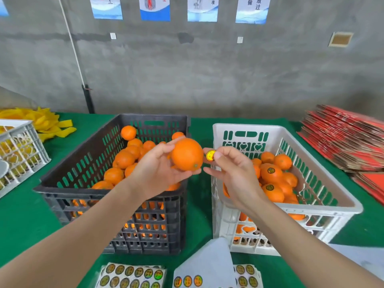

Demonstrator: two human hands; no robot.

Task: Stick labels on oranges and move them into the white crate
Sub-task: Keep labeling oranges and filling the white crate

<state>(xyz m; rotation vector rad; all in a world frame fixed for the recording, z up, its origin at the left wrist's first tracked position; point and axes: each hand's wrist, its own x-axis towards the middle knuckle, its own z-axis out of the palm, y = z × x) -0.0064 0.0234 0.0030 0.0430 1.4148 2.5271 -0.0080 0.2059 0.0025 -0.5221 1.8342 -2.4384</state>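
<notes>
Cradling a round, pebble-skinned orange (187,154) in curled fingers, the person's left hand (158,173) holds the fruit up with its stem dimple turned low, while the right hand (234,173) pinches a small glossy yellow disc of a label (211,155) between thumb and forefinger, just to the right of the fruit and level with its middle. Beneath and behind the left hand's grip sits a black slotted plastic crate (153,117) heaped with bare oranges (124,159). Beneath and to the right of the pinching hand stands the white crate (249,127), its walls pierced with slots and heart shapes, holding labelled oranges (271,173) with dark round stickers on their tops. Nearer the person than both hands lie sheets of shiny round stickers (131,275) and a curled, matte white backing sheet (209,260). Everything rests on a green cloth-covered table (31,215). Far right of the grip is a fanned stack of flat red cardboard (342,138); far left, crumpled yellow foam sleeves (47,121) lie behind a second white lattice crate (20,146).
</notes>
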